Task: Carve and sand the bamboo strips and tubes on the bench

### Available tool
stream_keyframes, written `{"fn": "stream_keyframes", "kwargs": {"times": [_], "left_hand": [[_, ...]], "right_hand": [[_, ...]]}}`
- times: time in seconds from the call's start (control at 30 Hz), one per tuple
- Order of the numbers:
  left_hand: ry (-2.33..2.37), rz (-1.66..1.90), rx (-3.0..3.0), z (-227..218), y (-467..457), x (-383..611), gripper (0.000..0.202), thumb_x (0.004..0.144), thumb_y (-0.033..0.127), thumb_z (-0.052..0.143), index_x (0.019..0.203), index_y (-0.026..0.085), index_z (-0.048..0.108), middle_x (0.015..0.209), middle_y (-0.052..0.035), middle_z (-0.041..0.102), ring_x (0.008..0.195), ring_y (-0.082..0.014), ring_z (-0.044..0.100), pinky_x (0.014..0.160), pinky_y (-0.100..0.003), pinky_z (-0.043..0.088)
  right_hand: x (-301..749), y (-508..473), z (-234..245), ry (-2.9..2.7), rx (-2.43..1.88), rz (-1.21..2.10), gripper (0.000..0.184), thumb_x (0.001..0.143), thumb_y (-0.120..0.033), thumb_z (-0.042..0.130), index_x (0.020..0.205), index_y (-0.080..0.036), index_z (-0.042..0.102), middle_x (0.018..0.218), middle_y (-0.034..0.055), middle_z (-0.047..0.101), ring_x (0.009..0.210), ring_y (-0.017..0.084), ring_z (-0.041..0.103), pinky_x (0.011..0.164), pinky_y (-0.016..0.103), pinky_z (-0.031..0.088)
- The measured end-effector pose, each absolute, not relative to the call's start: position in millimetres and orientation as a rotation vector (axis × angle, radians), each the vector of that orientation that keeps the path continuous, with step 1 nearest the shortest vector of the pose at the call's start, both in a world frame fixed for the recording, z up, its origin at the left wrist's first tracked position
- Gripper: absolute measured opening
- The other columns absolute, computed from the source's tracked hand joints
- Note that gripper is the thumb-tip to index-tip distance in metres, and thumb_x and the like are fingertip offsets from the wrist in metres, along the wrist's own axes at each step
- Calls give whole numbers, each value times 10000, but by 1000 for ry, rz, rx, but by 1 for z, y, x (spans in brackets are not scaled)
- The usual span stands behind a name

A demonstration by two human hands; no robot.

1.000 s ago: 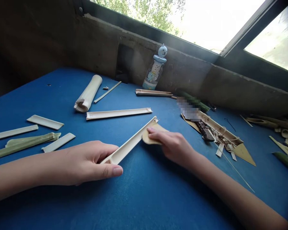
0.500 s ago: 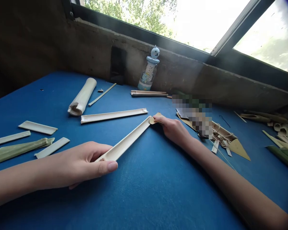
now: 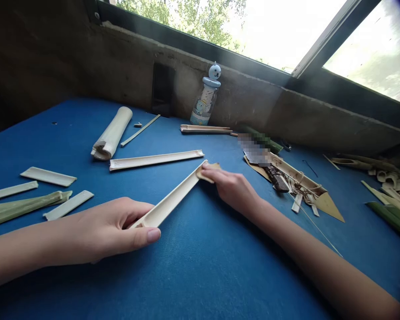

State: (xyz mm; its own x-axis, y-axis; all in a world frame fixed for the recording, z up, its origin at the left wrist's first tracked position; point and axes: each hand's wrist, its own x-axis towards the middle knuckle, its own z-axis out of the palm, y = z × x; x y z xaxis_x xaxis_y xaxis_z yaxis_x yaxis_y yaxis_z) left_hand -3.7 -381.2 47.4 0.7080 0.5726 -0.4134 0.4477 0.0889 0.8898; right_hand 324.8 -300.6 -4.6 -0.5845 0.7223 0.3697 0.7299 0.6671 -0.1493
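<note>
My left hand point(image 3: 103, 226) grips the near end of a split bamboo strip point(image 3: 168, 200), with the thumb in front and the fingers curled around it. The strip lies tilted across the blue table top point(image 3: 173, 284), its hollow side up. My right hand point(image 3: 231, 189) pinches a folded piece of tan sandpaper point(image 3: 210, 167) over the strip's far end. The fingers hide part of that end and of the sandpaper.
Bamboo strips point(image 3: 156, 160) and a split bamboo tube point(image 3: 111, 133) lie left and ahead. On the right are a dark-handled knife point(image 3: 276, 179) and bamboo scraps. A blue-capped bottle point(image 3: 206, 100) stands against the concrete wall below the window.
My right hand has slid the sandpaper back from the strip's far tip toward my left hand. My left hand keeps its grip, and the view has shifted only slightly.
</note>
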Motion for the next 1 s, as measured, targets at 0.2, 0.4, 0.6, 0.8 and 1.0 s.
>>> {"fn": "stream_keyframes", "kwargs": {"times": [0.2,0.4,0.6,0.8,1.0], "left_hand": [[799,76,1401,42,-382,-7,193,862,388,745,872,238,625,761,29,526,621,-119,467,495,-160,365],[783,82,1513,37,-379,-8,305,894,451,727,830,230,527,691,55,423,567,-106,364,477,-214,268],[825,73,1711,40,-380,-2,393,822,565,780,804,229,576,684,49,508,615,-139,438,534,-243,317],[827,53,1673,43,-383,1,363,868,582,703,813,244,583,617,46,616,552,-141,558,493,-209,367],[995,21,1587,44,-381,3,380,910,615,689,836,266,556,595,76,615,431,-112,542,389,-179,406]], "right_hand": [[315,-312,-2,-2445,-1193,-14,649,882,98,470,1419,-158,729,1474,102,674,1325,277,707,1174,404,571],[285,-369,12,-2419,-650,403,507,986,41,440,1404,-79,700,1500,159,659,1440,197,611,1252,324,476],[267,-402,18,-2453,-251,552,337,1097,-68,461,1325,-24,705,1503,191,662,1501,185,548,1266,290,449],[268,-391,19,-2495,-15,109,258,1079,-101,565,1215,-18,768,1393,172,733,1363,285,689,1244,372,513],[279,-359,6,-2433,-235,181,238,1056,-72,599,1196,-66,791,1293,149,800,1291,259,742,1187,382,581]]}}
